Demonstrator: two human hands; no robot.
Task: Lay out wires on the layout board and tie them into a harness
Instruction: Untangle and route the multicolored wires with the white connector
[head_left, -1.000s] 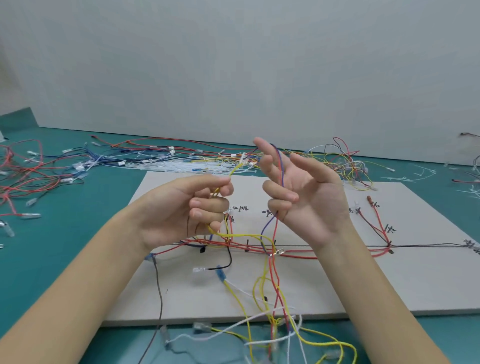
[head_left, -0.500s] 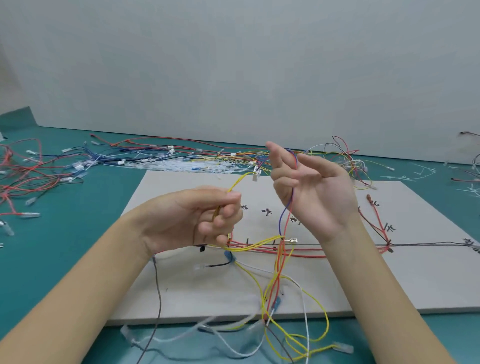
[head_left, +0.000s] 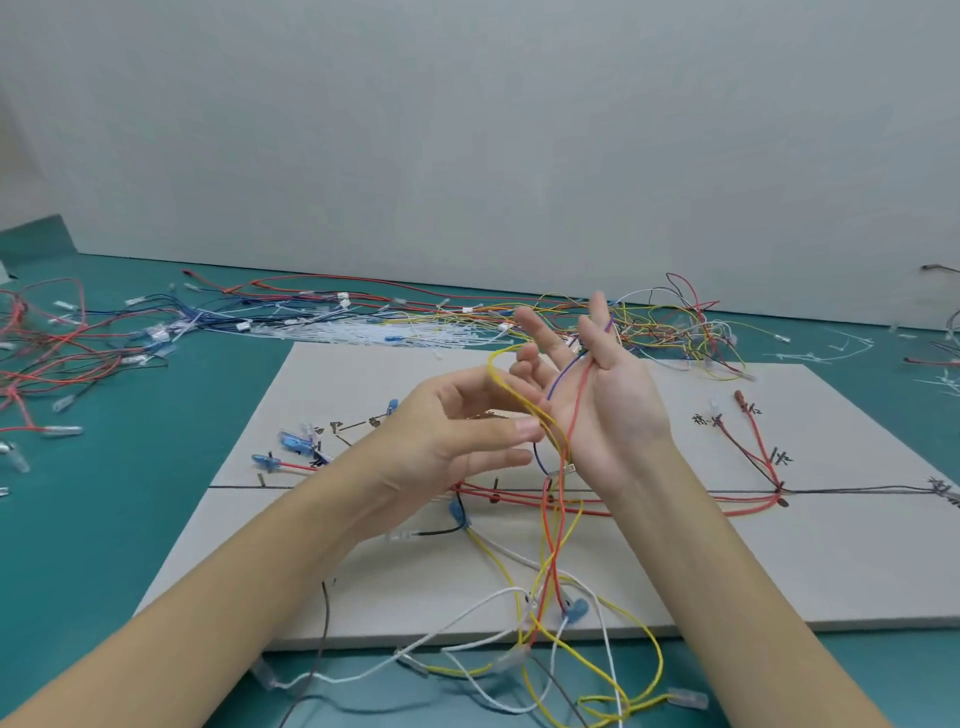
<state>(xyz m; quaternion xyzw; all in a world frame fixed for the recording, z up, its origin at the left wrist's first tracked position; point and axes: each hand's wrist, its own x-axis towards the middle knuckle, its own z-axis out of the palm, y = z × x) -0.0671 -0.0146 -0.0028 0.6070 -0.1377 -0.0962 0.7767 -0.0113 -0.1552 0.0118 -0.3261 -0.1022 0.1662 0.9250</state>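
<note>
You are holding both hands up above the flat pale-grey rectangular layout board (head_left: 779, 571), which is lying on the teal table top (head_left: 130, 493). Your right hand (head_left: 608, 410) is standing palm-up with its fingers spread and nearly straight; one thin red wire (head_left: 577, 410) and one thin blue-purple wire (head_left: 563, 373) are running down across the palm from between the fingers. Whether those fingers are squeezing the wires I cannot tell. Your left hand (head_left: 457, 441) is reaching across with loosely extended fingers, and a thin yellow wire loop (head_left: 506, 382) is draping over its fingertips, touching them rather than being pinched.

Below your hands the loose bundle of yellow, white and red wires (head_left: 550, 613) is hanging down and spilling past the board's near edge onto the table. On the board, red wires (head_left: 675, 512) are lying along one dark line, and two red branches (head_left: 756, 441) are angling up toward the handwritten marks at the right. Three blue connectors (head_left: 291, 441) are sitting near the board's left side.

There are no containers in view; the spare multicoloured wires (head_left: 363, 317) are lying heaped along the table behind the board, with more red wires (head_left: 47, 358) at far left.
</note>
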